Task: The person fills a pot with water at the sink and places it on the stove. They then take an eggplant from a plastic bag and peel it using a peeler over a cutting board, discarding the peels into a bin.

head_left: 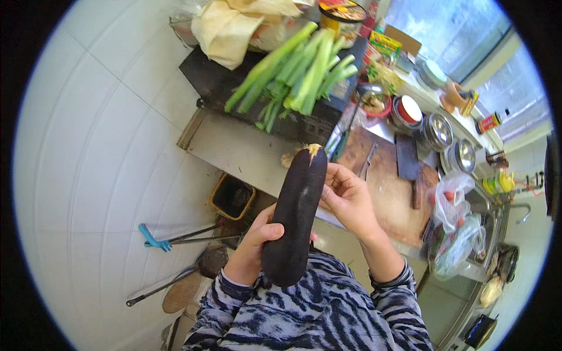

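Note:
A large dark purple eggplant [295,215] is held up in front of my body, its pale calyx end pointing away from me. My left hand [262,234] grips its lower part, the thumb lying across the near side. At the upper right side of the eggplant is my right hand [349,197], fingers bent; its fingertips are partly behind the eggplant, so whether they grip it is not visible. Behind it lie a wooden cutting board [386,193], a peeler-like tool [369,160] on that board and a cleaver [407,157] at its far edge.
Cut green leek tops [294,74] lie on a dark surface beyond the counter. Metal bowls [439,131] line the windowsill side. Plastic bags of produce [456,232] sit by the sink [480,206]. A bin [232,197] stands below left, near a blue glove [153,239].

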Motion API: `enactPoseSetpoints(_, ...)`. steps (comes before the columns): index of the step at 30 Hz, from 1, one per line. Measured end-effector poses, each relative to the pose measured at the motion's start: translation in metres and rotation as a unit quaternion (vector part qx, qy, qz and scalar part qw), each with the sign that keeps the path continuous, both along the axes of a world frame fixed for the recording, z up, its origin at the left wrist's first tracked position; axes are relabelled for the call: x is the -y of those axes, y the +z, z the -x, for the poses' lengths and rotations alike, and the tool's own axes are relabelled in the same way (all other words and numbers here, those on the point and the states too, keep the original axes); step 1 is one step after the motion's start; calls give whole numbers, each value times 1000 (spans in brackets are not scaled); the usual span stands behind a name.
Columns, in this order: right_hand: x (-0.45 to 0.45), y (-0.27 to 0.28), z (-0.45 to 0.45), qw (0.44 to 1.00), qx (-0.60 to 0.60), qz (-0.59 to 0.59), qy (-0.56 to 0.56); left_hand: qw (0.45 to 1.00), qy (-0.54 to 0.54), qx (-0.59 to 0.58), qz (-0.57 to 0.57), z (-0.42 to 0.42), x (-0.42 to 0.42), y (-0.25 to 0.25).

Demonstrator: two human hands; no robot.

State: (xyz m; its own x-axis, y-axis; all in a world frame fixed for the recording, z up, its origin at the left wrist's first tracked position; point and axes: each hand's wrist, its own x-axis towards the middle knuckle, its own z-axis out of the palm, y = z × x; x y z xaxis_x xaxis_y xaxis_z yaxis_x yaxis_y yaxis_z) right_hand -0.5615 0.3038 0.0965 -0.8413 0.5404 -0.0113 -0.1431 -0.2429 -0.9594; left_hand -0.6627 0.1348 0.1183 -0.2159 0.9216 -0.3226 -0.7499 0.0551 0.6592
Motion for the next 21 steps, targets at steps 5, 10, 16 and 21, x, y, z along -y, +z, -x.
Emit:
enactPoseSetpoints(5,28,-24,-55,999,44,-24,-4,1000,14,-18,22,-55,23,-10)
enactPoseSetpoints(10,55,-37,-73,995,77,-64,-16,999,22,-3,26,-74,52,-22)
enactPoseSetpoints(16,88,-49,-75,974,189,-121,25,999,36,-7,5,-76,90,-33)
enactPoseSetpoints(21,134,-59,-53,977,161,-137,28,997,73,12,10,-67,135,-40)
